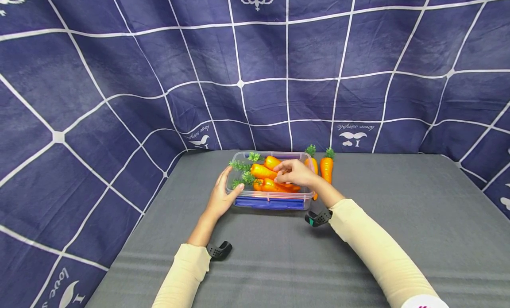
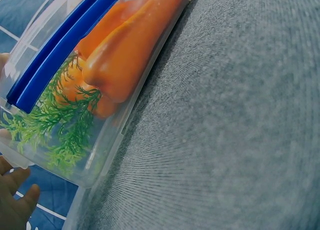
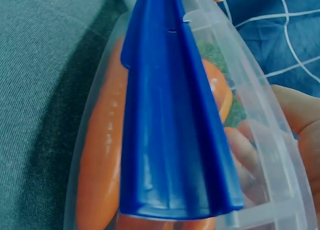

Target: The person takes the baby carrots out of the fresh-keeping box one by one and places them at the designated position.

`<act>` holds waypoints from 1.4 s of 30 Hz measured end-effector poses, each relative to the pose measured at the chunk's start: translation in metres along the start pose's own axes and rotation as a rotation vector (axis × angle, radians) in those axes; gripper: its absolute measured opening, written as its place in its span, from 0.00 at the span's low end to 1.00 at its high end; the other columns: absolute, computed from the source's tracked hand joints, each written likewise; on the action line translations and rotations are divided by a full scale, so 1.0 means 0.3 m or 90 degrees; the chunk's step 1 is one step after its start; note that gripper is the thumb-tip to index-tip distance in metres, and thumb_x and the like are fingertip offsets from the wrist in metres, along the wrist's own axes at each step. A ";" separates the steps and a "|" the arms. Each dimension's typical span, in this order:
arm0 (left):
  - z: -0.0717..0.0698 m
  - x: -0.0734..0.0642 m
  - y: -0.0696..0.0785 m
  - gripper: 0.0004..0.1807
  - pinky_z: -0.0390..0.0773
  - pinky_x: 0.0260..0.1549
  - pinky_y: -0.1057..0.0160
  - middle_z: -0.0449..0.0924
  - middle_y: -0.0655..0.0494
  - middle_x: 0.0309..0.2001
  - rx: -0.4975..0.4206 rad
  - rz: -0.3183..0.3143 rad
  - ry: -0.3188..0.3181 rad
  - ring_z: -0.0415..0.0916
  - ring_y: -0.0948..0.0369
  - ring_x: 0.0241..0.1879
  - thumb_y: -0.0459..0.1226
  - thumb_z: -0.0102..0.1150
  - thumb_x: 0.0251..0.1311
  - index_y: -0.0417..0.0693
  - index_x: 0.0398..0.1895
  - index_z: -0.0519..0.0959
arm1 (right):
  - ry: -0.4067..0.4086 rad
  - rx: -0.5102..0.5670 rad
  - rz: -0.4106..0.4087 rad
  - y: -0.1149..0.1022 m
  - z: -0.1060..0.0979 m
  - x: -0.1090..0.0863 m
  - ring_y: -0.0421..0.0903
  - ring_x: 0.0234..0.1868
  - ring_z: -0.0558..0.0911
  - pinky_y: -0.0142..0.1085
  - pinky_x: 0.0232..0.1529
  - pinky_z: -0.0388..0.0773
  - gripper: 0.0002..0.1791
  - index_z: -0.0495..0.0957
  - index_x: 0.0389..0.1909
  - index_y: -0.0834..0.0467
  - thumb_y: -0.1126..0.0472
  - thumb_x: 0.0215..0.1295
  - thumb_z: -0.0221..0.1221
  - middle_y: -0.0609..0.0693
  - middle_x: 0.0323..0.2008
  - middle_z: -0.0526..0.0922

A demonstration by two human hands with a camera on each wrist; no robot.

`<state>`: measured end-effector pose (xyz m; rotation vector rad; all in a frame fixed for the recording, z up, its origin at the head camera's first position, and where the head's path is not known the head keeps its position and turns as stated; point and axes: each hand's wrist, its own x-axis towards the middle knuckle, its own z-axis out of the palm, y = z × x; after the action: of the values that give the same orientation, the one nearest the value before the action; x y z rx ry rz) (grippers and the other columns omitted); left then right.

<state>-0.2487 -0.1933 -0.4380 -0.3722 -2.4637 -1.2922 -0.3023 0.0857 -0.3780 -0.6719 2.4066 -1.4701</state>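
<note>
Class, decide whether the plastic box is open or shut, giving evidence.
Open: no lid covers the box, and the right hand reaches into it, over the carrots.

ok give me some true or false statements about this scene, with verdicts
1. The right hand reaches into the clear container. True.
2. Every carrot lies inside the container. False: some carrots lie outside, beyond its right end.
3. The container's near clasp is blue. True.
4. The left hand is far from the container. False: the left hand is at its left end.
5. The grey surface is under the container. True.
</note>
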 end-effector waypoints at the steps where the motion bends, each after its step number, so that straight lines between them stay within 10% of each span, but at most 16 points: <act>1: 0.000 0.000 0.000 0.40 0.53 0.69 0.47 0.57 0.45 0.73 -0.002 0.003 0.001 0.54 0.49 0.71 0.46 0.62 0.62 0.44 0.74 0.58 | -0.016 -0.016 -0.006 0.001 0.001 0.000 0.45 0.32 0.78 0.36 0.34 0.79 0.21 0.79 0.50 0.69 0.64 0.55 0.68 0.53 0.34 0.82; 12: 0.002 -0.001 0.003 0.40 0.55 0.68 0.44 0.57 0.44 0.73 -0.004 0.011 0.007 0.55 0.47 0.71 0.46 0.62 0.61 0.44 0.74 0.58 | -0.123 -0.215 -0.088 0.017 0.011 0.003 0.45 0.37 0.79 0.35 0.41 0.78 0.20 0.80 0.47 0.65 0.65 0.50 0.68 0.50 0.33 0.82; 23: 0.001 -0.004 0.005 0.40 0.53 0.68 0.45 0.57 0.44 0.73 -0.005 0.010 0.006 0.54 0.47 0.71 0.46 0.62 0.61 0.43 0.74 0.58 | -0.114 -0.238 -0.090 0.012 0.021 0.004 0.45 0.35 0.80 0.36 0.42 0.78 0.22 0.81 0.48 0.65 0.66 0.49 0.70 0.50 0.33 0.82; 42: 0.001 -0.002 0.007 0.40 0.52 0.69 0.45 0.56 0.40 0.73 0.001 -0.005 0.002 0.53 0.46 0.71 0.46 0.61 0.61 0.43 0.74 0.59 | 0.034 -0.048 -0.056 0.007 0.008 -0.007 0.52 0.41 0.80 0.40 0.47 0.78 0.27 0.77 0.53 0.71 0.65 0.52 0.70 0.60 0.40 0.82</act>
<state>-0.2475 -0.1920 -0.4369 -0.3602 -2.4654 -1.2939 -0.2999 0.0858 -0.3810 -0.7731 2.5145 -1.4534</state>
